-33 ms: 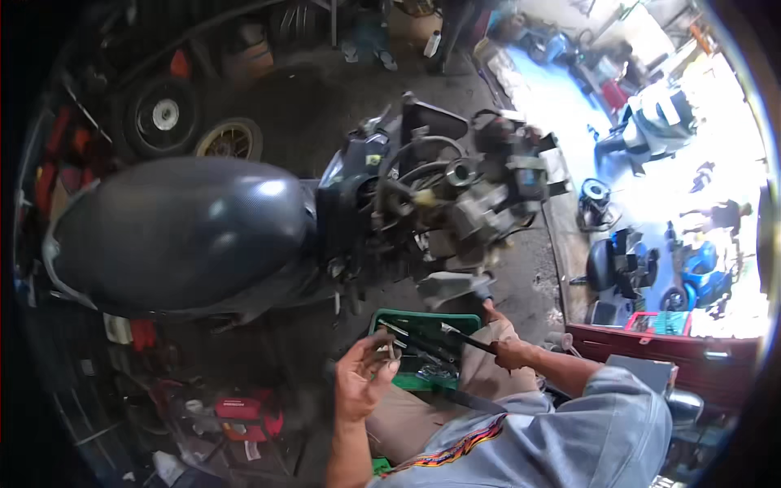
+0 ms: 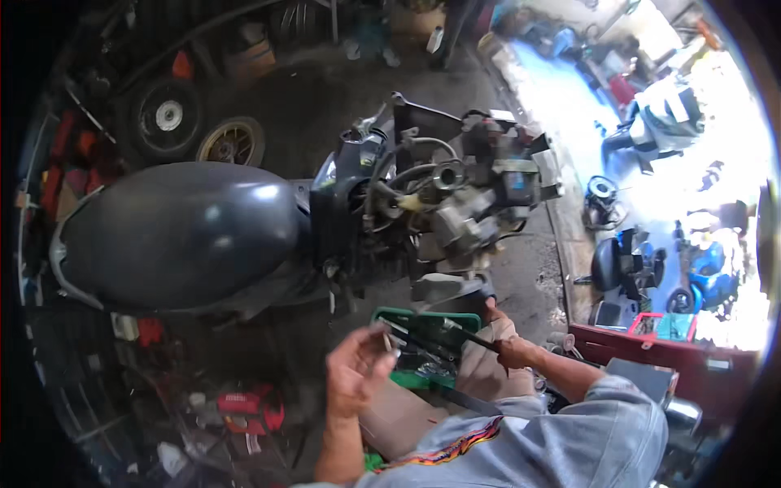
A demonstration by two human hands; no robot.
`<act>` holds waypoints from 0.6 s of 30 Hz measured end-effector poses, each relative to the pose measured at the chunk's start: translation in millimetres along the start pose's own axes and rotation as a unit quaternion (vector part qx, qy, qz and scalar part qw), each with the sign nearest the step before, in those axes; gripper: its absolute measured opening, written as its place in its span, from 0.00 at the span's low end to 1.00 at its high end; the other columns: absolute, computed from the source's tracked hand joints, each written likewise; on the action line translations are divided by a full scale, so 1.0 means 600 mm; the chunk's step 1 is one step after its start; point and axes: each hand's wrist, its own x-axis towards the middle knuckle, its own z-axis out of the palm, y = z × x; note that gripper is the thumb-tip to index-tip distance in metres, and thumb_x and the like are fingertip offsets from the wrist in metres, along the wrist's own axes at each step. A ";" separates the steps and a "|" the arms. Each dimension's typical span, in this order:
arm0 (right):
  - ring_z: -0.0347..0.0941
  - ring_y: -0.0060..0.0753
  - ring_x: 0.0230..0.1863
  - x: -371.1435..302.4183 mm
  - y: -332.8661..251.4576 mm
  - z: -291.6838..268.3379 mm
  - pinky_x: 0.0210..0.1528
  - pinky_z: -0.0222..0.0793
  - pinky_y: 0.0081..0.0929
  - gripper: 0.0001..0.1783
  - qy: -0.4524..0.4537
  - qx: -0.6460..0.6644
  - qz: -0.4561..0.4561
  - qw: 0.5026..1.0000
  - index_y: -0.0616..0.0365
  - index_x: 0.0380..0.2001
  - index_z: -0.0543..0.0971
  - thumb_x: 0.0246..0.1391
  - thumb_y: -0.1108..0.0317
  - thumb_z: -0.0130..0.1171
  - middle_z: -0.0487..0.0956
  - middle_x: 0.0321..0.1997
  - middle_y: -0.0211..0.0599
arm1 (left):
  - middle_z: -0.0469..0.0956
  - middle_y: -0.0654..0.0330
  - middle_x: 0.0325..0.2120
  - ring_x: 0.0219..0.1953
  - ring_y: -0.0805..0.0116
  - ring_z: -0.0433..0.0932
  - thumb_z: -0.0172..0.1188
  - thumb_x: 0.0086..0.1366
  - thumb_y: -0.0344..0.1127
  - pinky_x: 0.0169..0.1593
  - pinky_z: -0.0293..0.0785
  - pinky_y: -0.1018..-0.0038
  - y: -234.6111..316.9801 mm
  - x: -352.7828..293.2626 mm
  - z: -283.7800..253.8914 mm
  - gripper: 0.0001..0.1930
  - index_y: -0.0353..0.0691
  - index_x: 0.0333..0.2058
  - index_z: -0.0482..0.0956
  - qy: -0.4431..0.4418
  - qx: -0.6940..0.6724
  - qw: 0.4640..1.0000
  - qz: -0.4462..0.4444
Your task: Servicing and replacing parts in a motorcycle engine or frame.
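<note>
My left hand (image 2: 355, 370) is raised beside the green tray (image 2: 431, 315), thumb and fingers pinched around a small pale piece whose kind I cannot make out. In my right hand (image 2: 516, 353) is a long dark tool (image 2: 476, 337) with a silvery end, pointing left over the tray. Its exact kind is unclear. Dark tools and a clear plastic bag (image 2: 435, 370) lie in the tray between my knees. Just beyond stands a partly stripped scooter, its engine area (image 2: 468, 199) exposed and its dark seat (image 2: 187, 236) to the left.
Two wheels, one black-tyred (image 2: 167, 115) and one with gold spokes (image 2: 231, 145), lie at the far left. A red machine (image 2: 248, 411) stands at lower left. At right are a dark red cabinet (image 2: 683, 351) and other scooters (image 2: 663, 118) in bright light.
The view has shifted slightly. My left hand has moved a little left and its fingers have turned; the right hand keeps its hold on the dark tool.
</note>
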 end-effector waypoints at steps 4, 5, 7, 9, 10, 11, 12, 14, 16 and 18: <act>0.76 0.70 0.42 -0.076 0.179 -0.097 0.45 0.72 0.57 0.19 0.080 0.052 -0.010 0.995 0.54 0.47 0.73 0.51 0.64 0.51 0.79 0.38 0.65 | 0.79 0.55 0.43 0.47 0.68 0.79 0.64 0.60 0.26 0.52 0.76 0.71 0.095 0.157 0.218 0.25 0.26 0.55 0.70 0.061 0.289 0.952 0.086; 0.76 0.70 0.40 -0.084 0.229 -0.114 0.44 0.72 0.58 0.17 0.109 0.062 -0.010 0.992 0.59 0.44 0.74 0.52 0.62 0.54 0.79 0.36 0.65 | 0.79 0.53 0.44 0.46 0.67 0.79 0.64 0.60 0.25 0.51 0.76 0.72 0.100 0.197 0.249 0.23 0.29 0.54 0.72 0.098 0.375 0.918 0.083; 0.76 0.69 0.39 -0.085 0.347 -0.113 0.44 0.72 0.58 0.19 0.164 0.088 -0.052 0.981 0.60 0.45 0.74 0.51 0.64 0.55 0.79 0.35 0.67 | 0.82 0.49 0.39 0.42 0.68 0.82 0.66 0.59 0.27 0.45 0.78 0.73 0.114 0.271 0.309 0.20 0.29 0.50 0.75 0.130 0.420 0.891 0.112; 0.77 0.69 0.39 -0.103 0.432 -0.133 0.43 0.72 0.57 0.20 0.173 0.098 -0.081 0.977 0.62 0.46 0.74 0.50 0.65 0.56 0.79 0.34 0.66 | 0.84 0.50 0.35 0.38 0.64 0.84 0.66 0.58 0.30 0.42 0.78 0.71 0.126 0.322 0.342 0.20 0.28 0.47 0.77 0.154 0.453 0.875 0.076; 0.77 0.68 0.38 -0.109 0.465 -0.147 0.42 0.73 0.55 0.20 0.202 0.122 -0.081 0.968 0.64 0.46 0.73 0.49 0.66 0.58 0.79 0.33 0.65 | 0.84 0.48 0.36 0.39 0.60 0.85 0.68 0.56 0.34 0.43 0.78 0.69 0.123 0.348 0.344 0.21 0.29 0.47 0.78 0.179 0.506 0.843 0.037; 0.77 0.68 0.38 -0.124 0.494 -0.159 0.42 0.73 0.55 0.20 0.196 0.119 -0.085 0.970 0.64 0.46 0.73 0.49 0.66 0.58 0.79 0.33 0.65 | 0.83 0.45 0.37 0.41 0.57 0.84 0.68 0.54 0.36 0.46 0.77 0.67 0.105 0.371 0.330 0.23 0.29 0.46 0.79 0.177 0.509 0.842 0.032; 0.77 0.68 0.39 -0.142 0.517 -0.166 0.42 0.73 0.55 0.19 0.185 0.147 -0.035 0.971 0.67 0.42 0.74 0.48 0.67 0.58 0.79 0.32 0.66 | 0.83 0.45 0.37 0.41 0.55 0.84 0.68 0.53 0.34 0.46 0.76 0.67 0.083 0.387 0.305 0.22 0.29 0.46 0.80 0.185 0.545 0.817 0.031; 0.78 0.67 0.39 -0.179 0.560 -0.184 0.41 0.74 0.52 0.17 0.165 0.170 0.062 0.970 0.70 0.37 0.76 0.48 0.67 0.60 0.79 0.31 0.67 | 0.84 0.46 0.37 0.41 0.54 0.83 0.67 0.51 0.32 0.47 0.75 0.67 0.070 0.410 0.306 0.21 0.30 0.44 0.81 0.168 0.583 0.795 0.015; 0.78 0.66 0.38 -0.204 0.632 -0.161 0.40 0.74 0.51 0.17 0.179 0.199 0.101 0.958 0.69 0.37 0.76 0.48 0.66 0.60 0.79 0.31 0.66 | 0.84 0.47 0.35 0.39 0.56 0.83 0.65 0.50 0.30 0.45 0.75 0.67 0.067 0.420 0.328 0.19 0.30 0.42 0.82 0.152 0.589 0.793 0.003; 0.80 0.60 0.35 -0.238 0.645 -0.202 0.38 0.74 0.46 0.17 0.177 0.268 0.132 0.938 0.67 0.38 0.78 0.47 0.66 0.62 0.80 0.27 0.61 | 0.84 0.49 0.34 0.37 0.62 0.83 0.64 0.50 0.28 0.43 0.75 0.68 0.067 0.421 0.319 0.18 0.30 0.42 0.82 0.163 0.563 0.810 -0.012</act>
